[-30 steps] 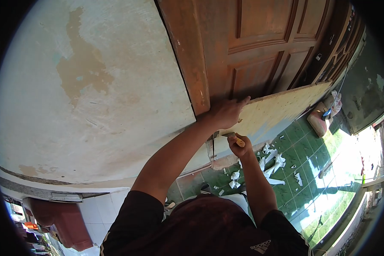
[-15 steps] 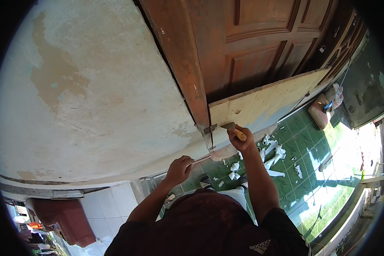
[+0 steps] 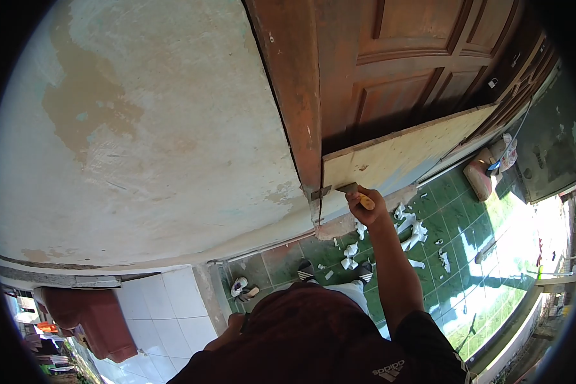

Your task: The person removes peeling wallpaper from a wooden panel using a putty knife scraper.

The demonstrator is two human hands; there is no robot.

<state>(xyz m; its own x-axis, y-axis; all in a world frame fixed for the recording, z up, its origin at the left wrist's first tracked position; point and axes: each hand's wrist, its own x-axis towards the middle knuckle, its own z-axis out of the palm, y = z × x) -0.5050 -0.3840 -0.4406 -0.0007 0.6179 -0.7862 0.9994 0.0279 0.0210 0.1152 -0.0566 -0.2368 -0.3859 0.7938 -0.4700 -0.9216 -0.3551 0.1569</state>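
Observation:
My right hand (image 3: 368, 203) is wrapped round the yellow handle of a scraper (image 3: 349, 187). Its flat metal blade points left, close to the lower left corner of a pale wooden board (image 3: 390, 153). That board leans across the bottom of a brown panelled door (image 3: 397, 83). My left hand (image 3: 235, 321) is low beside my body, and its fingers are mostly hidden, so what it holds cannot be made out. Left of the board stands the brown door frame (image 3: 294, 83), whose foot meets a rough, chipped patch of wall.
A patchy, peeling wall (image 3: 160, 128) fills the left side. Torn white scraps (image 3: 415, 235) litter the green tiled floor (image 3: 448, 198) around my feet. Shoes (image 3: 242, 289) lie near the wall; a worn cushion-like block (image 3: 480, 174) rests at right. A maroon cover (image 3: 96, 320) drapes something at lower left.
My left hand has dropped from the foot of the wall down and back beside my body. The right hand keeps the scraper at nearly the same spot, while the view has shifted slightly.

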